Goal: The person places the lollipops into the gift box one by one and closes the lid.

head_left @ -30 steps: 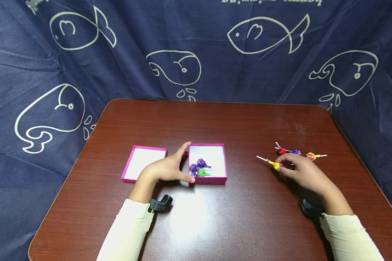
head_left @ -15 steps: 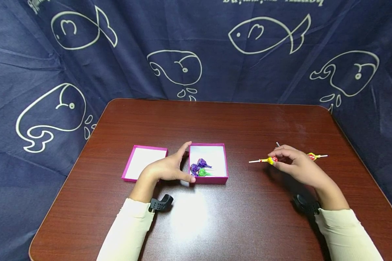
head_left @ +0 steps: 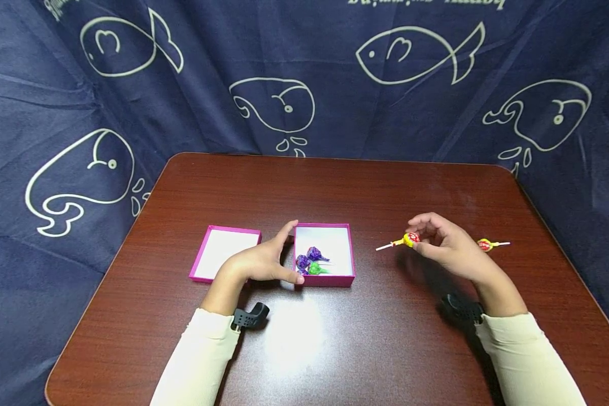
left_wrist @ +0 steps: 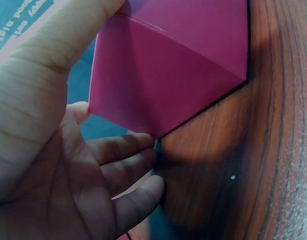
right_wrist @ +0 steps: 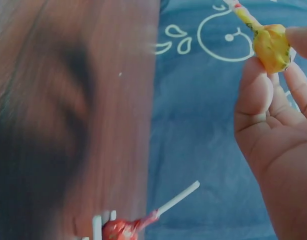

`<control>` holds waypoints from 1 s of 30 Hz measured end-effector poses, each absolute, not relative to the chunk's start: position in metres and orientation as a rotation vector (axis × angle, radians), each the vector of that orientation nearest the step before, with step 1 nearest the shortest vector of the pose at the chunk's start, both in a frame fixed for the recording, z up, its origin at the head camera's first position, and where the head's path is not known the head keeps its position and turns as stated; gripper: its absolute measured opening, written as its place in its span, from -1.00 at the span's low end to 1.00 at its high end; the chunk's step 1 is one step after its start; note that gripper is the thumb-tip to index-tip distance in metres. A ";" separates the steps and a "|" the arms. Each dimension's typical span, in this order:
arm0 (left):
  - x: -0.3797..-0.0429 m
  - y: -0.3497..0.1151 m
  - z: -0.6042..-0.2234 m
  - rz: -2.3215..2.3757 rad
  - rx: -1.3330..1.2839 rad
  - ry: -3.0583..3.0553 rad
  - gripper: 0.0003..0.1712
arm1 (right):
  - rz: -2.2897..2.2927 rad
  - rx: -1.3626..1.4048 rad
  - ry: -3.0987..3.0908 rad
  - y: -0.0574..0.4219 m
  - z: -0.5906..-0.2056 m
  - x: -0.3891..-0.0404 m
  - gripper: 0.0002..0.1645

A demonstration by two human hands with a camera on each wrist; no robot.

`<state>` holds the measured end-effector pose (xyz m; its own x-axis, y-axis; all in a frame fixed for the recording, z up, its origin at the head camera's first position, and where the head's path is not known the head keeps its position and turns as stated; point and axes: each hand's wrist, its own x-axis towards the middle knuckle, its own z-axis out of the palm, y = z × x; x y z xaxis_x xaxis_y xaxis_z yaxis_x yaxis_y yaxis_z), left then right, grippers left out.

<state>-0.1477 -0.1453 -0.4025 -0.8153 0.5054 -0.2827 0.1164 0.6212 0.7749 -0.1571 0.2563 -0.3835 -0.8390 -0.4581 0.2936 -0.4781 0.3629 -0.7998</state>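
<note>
My right hand [head_left: 451,251] pinches a yellow-and-red lollipop [head_left: 407,240] by its wrapped head, its white stick pointing left. In the right wrist view, the yellow lollipop [right_wrist: 271,47] sits between thumb and fingers, off the table. My left hand [head_left: 259,264] grips the left side of a pink box [head_left: 327,281], thumb at the near corner and index finger at the far one. Purple lollipops [head_left: 313,254] and a green lollipop [head_left: 315,269] lie inside, toward the near left. The left wrist view shows the pink outer wall [left_wrist: 163,80] beside my fingers [left_wrist: 123,165].
A pink-rimmed lid [head_left: 228,254], white inside, lies left of the box, partly behind my left hand. Another yellow-and-red lollipop [head_left: 485,245] rests at the right. A red lollipop [right_wrist: 121,230] shows in the right wrist view. A dark blue curtain [head_left: 335,113] hangs behind the brown table [head_left: 264,192].
My right hand has lifted the yellow-and-red lollipop and moved left with it, away from the other lollipops. My left hand stays at the box.
</note>
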 end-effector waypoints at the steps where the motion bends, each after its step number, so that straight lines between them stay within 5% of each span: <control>1: -0.148 -0.146 -0.403 1.077 0.488 2.369 0.44 | 1.533 0.878 -2.577 0.254 -0.382 -0.157 -0.58; 30: -0.148 -0.145 -0.401 1.071 0.489 2.378 0.43 | 1.664 1.045 -2.451 0.185 -0.355 -0.172 -0.74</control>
